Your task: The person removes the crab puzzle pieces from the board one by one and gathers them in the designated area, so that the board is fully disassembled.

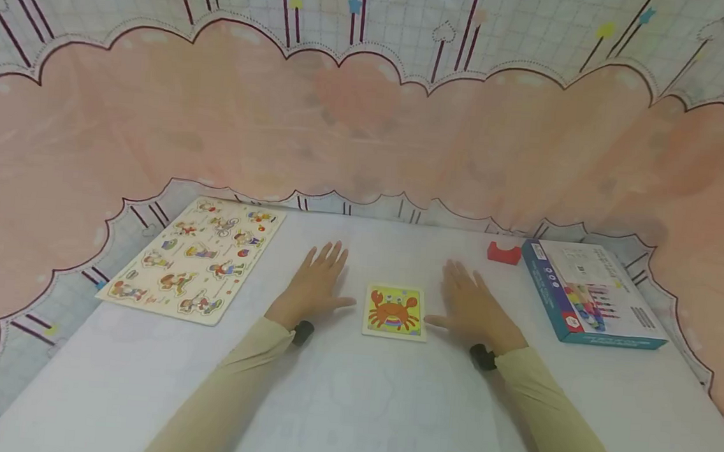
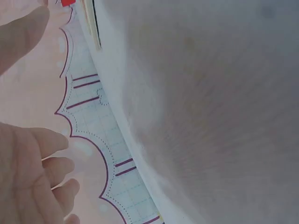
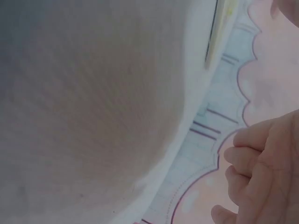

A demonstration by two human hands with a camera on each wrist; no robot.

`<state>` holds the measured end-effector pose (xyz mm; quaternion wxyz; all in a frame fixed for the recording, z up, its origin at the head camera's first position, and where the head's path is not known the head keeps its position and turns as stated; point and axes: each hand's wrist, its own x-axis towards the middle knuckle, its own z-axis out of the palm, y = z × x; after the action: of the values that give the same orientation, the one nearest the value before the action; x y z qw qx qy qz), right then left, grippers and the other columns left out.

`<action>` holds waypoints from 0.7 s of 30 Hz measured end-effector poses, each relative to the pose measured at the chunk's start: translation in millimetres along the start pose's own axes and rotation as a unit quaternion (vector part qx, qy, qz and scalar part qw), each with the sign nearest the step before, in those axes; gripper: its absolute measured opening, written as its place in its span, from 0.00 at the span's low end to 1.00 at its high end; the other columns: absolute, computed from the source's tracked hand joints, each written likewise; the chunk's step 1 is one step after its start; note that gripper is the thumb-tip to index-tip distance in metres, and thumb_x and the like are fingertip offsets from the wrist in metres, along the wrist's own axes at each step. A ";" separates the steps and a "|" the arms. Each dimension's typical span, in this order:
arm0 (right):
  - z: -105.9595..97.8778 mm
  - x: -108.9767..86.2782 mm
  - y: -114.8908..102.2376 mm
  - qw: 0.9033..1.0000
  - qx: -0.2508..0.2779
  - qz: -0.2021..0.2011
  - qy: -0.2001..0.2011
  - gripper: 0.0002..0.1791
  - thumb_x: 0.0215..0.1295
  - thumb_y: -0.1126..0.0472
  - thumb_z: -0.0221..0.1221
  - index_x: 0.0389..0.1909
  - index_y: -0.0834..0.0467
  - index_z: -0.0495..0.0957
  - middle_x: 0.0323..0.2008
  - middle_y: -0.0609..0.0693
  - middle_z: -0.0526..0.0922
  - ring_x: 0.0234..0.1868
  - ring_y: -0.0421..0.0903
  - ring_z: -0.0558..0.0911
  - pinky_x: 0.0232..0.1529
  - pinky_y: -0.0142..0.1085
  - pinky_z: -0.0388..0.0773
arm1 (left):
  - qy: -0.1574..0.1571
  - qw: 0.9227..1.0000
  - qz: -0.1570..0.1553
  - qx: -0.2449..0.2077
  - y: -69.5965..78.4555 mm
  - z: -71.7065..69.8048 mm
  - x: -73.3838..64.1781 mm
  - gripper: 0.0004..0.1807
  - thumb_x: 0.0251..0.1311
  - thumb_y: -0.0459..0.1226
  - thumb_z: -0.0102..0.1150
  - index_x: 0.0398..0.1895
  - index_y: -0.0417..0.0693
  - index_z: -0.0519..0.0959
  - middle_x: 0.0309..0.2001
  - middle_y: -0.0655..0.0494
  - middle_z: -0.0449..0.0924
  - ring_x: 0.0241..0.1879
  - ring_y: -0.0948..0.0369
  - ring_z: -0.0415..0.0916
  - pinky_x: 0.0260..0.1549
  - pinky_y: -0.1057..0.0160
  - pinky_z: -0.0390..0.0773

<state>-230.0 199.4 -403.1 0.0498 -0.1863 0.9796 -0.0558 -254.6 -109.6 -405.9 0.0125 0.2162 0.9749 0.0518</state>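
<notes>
A small square crab picture board, yellow with a pale rim, lies flat between the two hands, picture side up. It sits on a white table whose surface appears smooth, with soft shadows beside both forearms. Toward the person's left lies a large cream puzzle board bearing many small printed figures, set at a slant along the table's far left part. To the right, well apart from the crab board, a flat blue-and-white box rests with its printed face up; a red notched piece stands near its far left corner. Behind the table hangs a peach patterned cloth (scalloped edges, with stars and hearts on stalks above), extending around both sides.

Fingers: the left hand is extended, back upward, thumb held out toward the crab board and just short of its edge. The right hand is likewise extended, its thumb at the board's opposite edge (contact there cannot be determined). Neither hand grips anything. Long beige sleeves cover the forearms, and a dark band shows at the right wrist.
</notes>
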 end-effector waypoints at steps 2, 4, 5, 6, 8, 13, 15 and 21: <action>0.9 0.4 -1.5 1.000 -0.003 -0.009 0.000 0.58 0.54 0.27 0.52 0.74 0.59 0.42 0.75 0.56 0.41 0.76 0.55 0.39 0.72 0.55 0.38 | -0.009 1.000 0.004 0.001 0.2 -0.7 -0.5 0.54 0.55 0.64 0.52 0.73 0.41 0.44 0.75 0.43 0.38 0.75 0.48 0.36 0.72 0.47 0.36; 1.1 0.6 -3.1 1.000 -0.005 -0.018 0.000 0.58 0.53 0.28 0.53 0.74 0.59 0.42 0.75 0.56 0.42 0.76 0.54 0.40 0.72 0.55 0.38 | -0.019 1.000 0.009 -0.002 0.8 -1.6 -0.8 0.54 0.55 0.64 0.52 0.74 0.42 0.44 0.75 0.45 0.38 0.75 0.49 0.36 0.72 0.48 0.37; 1.2 0.8 -3.8 1.000 -0.006 -0.022 -0.001 0.58 0.53 0.28 0.53 0.74 0.59 0.43 0.75 0.56 0.43 0.76 0.54 0.41 0.72 0.55 0.38 | -0.023 1.000 0.011 -0.009 1.3 -1.9 -1.4 0.53 0.55 0.64 0.52 0.73 0.42 0.45 0.75 0.45 0.39 0.75 0.49 0.37 0.72 0.48 0.37; 1.4 1.0 -4.6 1.000 -0.009 -0.026 -0.002 0.58 0.53 0.28 0.53 0.74 0.59 0.43 0.75 0.56 0.43 0.76 0.54 0.41 0.72 0.54 0.39 | -0.026 0.999 0.014 -0.014 1.7 -2.2 -1.9 0.53 0.55 0.63 0.53 0.73 0.42 0.46 0.75 0.45 0.40 0.75 0.49 0.38 0.72 0.49 0.38; 1.3 1.1 -6.1 0.999 -0.011 -0.036 -0.003 0.58 0.52 0.28 0.55 0.73 0.59 0.44 0.75 0.56 0.44 0.76 0.55 0.43 0.72 0.55 0.40 | -0.030 0.999 0.019 -0.025 2.9 -2.9 -3.2 0.52 0.54 0.62 0.55 0.73 0.41 0.48 0.75 0.45 0.43 0.74 0.49 0.41 0.72 0.49 0.42; 1.6 0.3 -9.5 0.998 -0.026 -0.060 -0.009 0.59 0.50 0.27 0.56 0.73 0.60 0.47 0.75 0.56 0.46 0.75 0.54 0.45 0.72 0.54 0.41 | -0.024 0.996 0.020 -0.082 4.9 -3.7 -5.2 0.50 0.50 0.56 0.64 0.71 0.42 0.56 0.72 0.45 0.53 0.71 0.49 0.53 0.69 0.51 0.54; 0.9 0.0 -11.6 0.997 -0.034 -0.073 -0.015 0.59 0.50 0.26 0.55 0.73 0.59 0.47 0.75 0.56 0.46 0.75 0.54 0.45 0.73 0.53 0.40 | -0.019 0.993 0.020 -0.114 4.9 -3.8 -4.6 0.48 0.49 0.54 0.67 0.70 0.42 0.58 0.71 0.46 0.57 0.70 0.50 0.56 0.68 0.53 0.57; 0.0 1.8 -14.8 0.992 -0.065 -0.103 -0.031 0.58 0.50 0.25 0.53 0.72 0.60 0.49 0.75 0.56 0.47 0.75 0.54 0.46 0.73 0.53 0.41 | -0.013 0.985 0.041 -0.166 4.1 -2.2 3.2 0.41 0.49 0.50 0.68 0.65 0.42 0.66 0.65 0.45 0.68 0.66 0.50 0.64 0.66 0.53 0.62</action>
<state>-226.3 185.1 -401.4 0.0622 -0.2909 0.9547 0.0086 -255.8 -104.8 -403.2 0.0585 0.2513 0.9430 0.2102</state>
